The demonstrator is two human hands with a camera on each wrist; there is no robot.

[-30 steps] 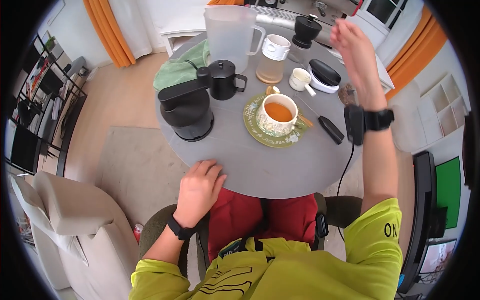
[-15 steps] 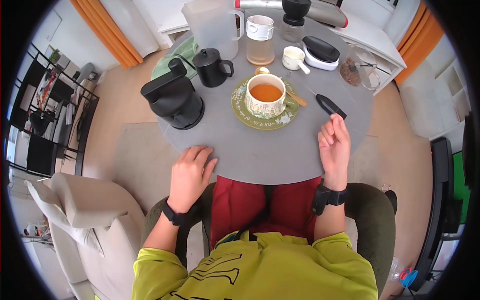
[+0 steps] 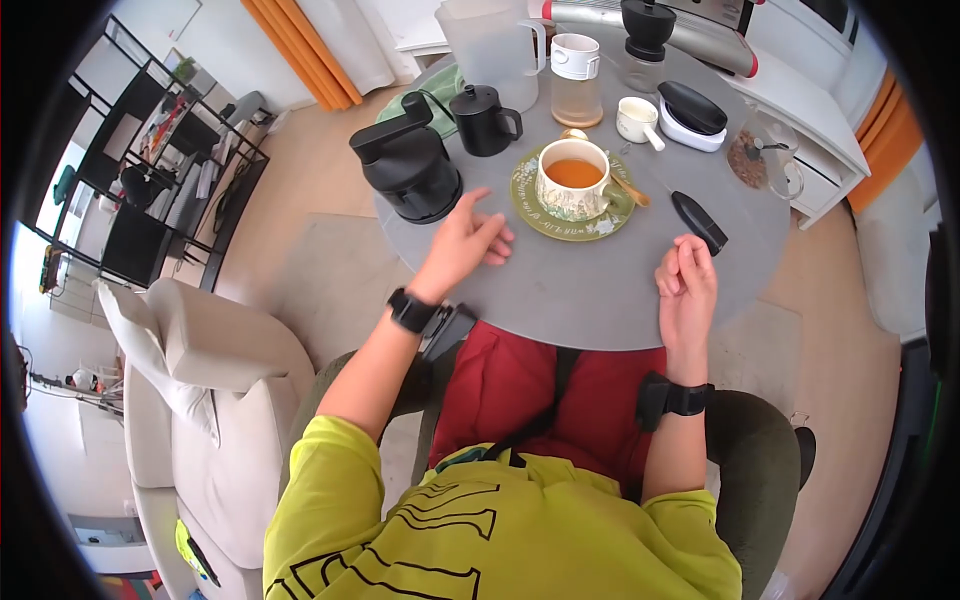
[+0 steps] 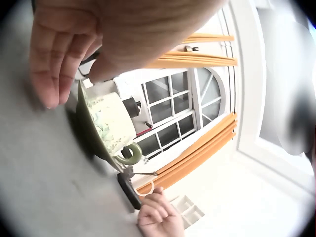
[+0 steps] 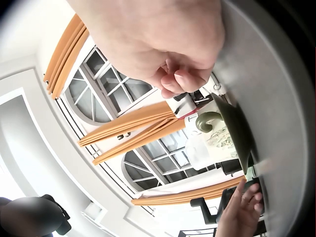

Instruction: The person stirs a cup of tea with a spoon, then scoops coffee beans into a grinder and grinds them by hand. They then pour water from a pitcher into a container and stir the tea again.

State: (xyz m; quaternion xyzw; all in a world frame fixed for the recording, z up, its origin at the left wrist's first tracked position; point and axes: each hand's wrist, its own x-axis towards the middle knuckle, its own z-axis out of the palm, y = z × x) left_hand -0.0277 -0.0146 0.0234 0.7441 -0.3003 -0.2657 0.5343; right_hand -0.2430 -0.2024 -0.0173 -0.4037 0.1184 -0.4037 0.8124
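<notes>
My left hand (image 3: 468, 240) is over the near left part of the grey table, fingers relaxed, holding nothing. It is beside the black kettle (image 3: 408, 170) and left of the green saucer (image 3: 570, 228). On that saucer stands a floral cup (image 3: 575, 190) of orange-brown drink, its handle turned right. A wooden spoon (image 3: 630, 188) lies at the saucer's right side. My right hand (image 3: 687, 290), loosely curled with nothing in it, is at the table's near right edge. Just beyond its fingertips lies a black-handled whisk (image 3: 699, 222) with a thin shaft.
Farther back stand a black gooseneck pot (image 3: 484, 122), a frosted pitcher (image 3: 490, 55), a white-collared glass carafe (image 3: 576, 85), a small white cup (image 3: 638, 121), a black hand grinder (image 3: 647, 35), a white-and-black device (image 3: 692, 115) and a glass jug (image 3: 757, 160) with brown contents.
My right hand has come down from above the far right side to the near edge. My left hand has left the table's near edge and moved forward, towards the saucer.
</notes>
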